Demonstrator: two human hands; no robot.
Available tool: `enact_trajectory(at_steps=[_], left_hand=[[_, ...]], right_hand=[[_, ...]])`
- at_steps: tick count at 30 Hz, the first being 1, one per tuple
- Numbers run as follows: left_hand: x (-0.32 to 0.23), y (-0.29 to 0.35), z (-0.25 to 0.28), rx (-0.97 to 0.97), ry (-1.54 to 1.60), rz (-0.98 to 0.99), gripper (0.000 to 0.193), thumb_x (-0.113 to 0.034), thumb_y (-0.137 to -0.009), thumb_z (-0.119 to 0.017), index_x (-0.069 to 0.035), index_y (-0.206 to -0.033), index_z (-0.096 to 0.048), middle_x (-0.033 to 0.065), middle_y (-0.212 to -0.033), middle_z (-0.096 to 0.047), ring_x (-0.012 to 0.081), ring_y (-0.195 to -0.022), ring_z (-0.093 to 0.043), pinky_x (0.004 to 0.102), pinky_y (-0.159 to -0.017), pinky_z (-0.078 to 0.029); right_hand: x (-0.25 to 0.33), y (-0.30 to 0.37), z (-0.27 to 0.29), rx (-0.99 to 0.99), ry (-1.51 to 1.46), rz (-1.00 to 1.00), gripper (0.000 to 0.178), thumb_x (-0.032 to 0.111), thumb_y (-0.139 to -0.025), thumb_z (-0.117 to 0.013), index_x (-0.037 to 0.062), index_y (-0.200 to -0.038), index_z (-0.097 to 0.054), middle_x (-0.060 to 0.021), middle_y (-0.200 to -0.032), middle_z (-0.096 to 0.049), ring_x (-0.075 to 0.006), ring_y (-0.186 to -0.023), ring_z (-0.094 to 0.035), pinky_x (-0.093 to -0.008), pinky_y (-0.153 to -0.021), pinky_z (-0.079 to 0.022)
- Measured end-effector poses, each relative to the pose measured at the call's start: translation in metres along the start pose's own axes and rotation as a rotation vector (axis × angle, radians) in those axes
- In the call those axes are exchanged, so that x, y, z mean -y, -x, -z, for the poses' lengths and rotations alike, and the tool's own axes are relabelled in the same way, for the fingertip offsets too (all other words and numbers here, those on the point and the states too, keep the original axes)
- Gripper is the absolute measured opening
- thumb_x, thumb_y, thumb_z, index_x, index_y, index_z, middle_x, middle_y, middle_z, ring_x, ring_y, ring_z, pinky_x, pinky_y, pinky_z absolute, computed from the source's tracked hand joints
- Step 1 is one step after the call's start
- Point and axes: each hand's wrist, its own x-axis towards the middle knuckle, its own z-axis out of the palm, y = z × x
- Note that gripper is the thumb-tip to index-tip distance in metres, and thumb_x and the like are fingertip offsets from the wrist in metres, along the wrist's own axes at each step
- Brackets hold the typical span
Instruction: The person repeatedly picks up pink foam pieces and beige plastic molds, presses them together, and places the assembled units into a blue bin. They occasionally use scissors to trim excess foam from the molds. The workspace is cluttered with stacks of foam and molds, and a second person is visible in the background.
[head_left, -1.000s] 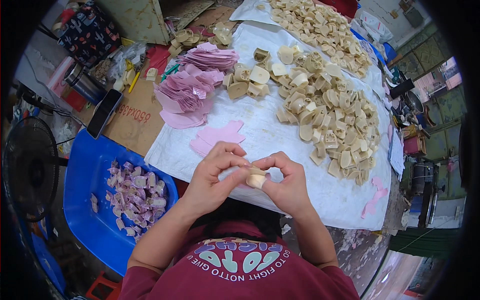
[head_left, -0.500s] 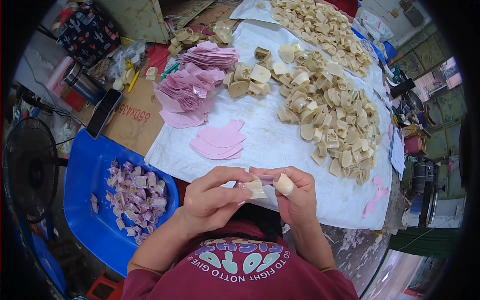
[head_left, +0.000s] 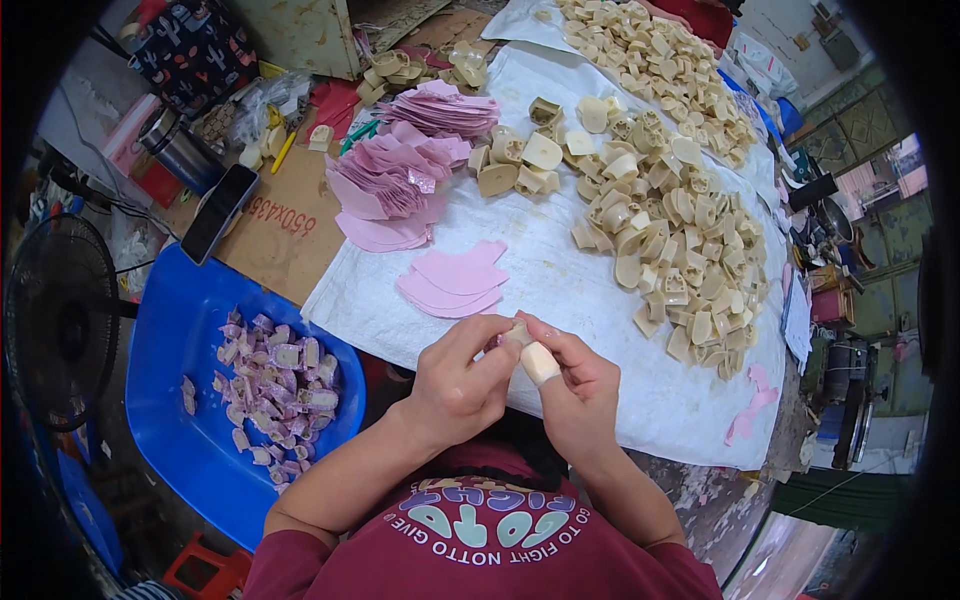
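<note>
Beige piece [head_left: 517, 334] now nearer right hand [head_left: 582, 392], long axis unclear

Angles left forearm [head_left: 345, 465] up and to the right, and right forearm [head_left: 632, 502] up and to the left; holds left hand [head_left: 462, 383] and right hand [head_left: 580, 392] close together, fingertips nearly meeting between them; bends only slightly at left wrist [head_left: 405, 432] and right wrist [head_left: 598, 452]; shows the back of the left hand uppermost; pinches with left index finger [head_left: 478, 334] and left thumb [head_left: 490, 368]; folds remaining left fingers inward; arches right index finger [head_left: 563, 345] toward the left fingertips; points right thumb [head_left: 560, 400] upward beneath it.
</note>
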Motion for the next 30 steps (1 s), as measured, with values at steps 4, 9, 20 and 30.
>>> enact_trajectory(at_steps=[4,9,20,30], left_hand=[[0.007,0.001,-0.004,-0.120,0.165,0.016,0.028,0.012,-0.068,-0.066,0.000,-0.093,-0.061,0.0174,-0.103,-0.061,0.0274,-0.078,-0.065,0.0327,-0.063,-0.054],[0.007,0.000,-0.004,-0.136,0.227,0.002,0.028,0.012,-0.071,-0.065,-0.002,-0.095,-0.062,0.0177,-0.109,-0.060,0.0278,-0.080,-0.066,0.0315,-0.066,-0.054],[0.006,-0.005,0.001,0.083,1.190,0.964,0.014,-0.001,-0.085,-0.068,-0.004,-0.096,-0.061,0.0050,-0.106,-0.059,0.0143,-0.088,-0.064,0.0273,-0.072,-0.056],[0.012,0.005,-0.006,0.074,0.741,0.640,0.012,0.001,-0.086,-0.064,0.000,-0.093,-0.054,0.0065,-0.106,-0.051,0.0119,-0.083,-0.062,0.0224,-0.063,-0.054]], right_hand=[[-0.001,-0.002,0.006,0.025,-0.174,0.011,0.031,-0.006,-0.087,-0.057,-0.0074,-0.118,-0.059,-0.0175,-0.123,-0.061,-0.0187,-0.109,-0.061,-0.0302,-0.096,-0.047],[-0.011,-0.007,0.013,0.075,0.135,0.291,0.025,-0.005,-0.082,-0.064,-0.0056,-0.107,-0.060,-0.0155,-0.119,-0.062,-0.0191,-0.104,-0.063,-0.0311,-0.091,-0.050],[-0.015,-0.021,0.035,0.230,-0.279,-0.028,0.016,0.001,-0.082,-0.066,-0.0007,-0.098,-0.064,-0.0137,-0.111,-0.062,-0.0206,-0.104,-0.060,-0.0342,-0.092,-0.046],[-0.027,-0.024,0.025,0.085,0.314,0.326,0.010,0.002,-0.079,-0.065,0.0032,-0.089,-0.066,-0.0092,-0.105,-0.065,-0.0286,-0.110,-0.055,-0.0397,-0.097,-0.041]])
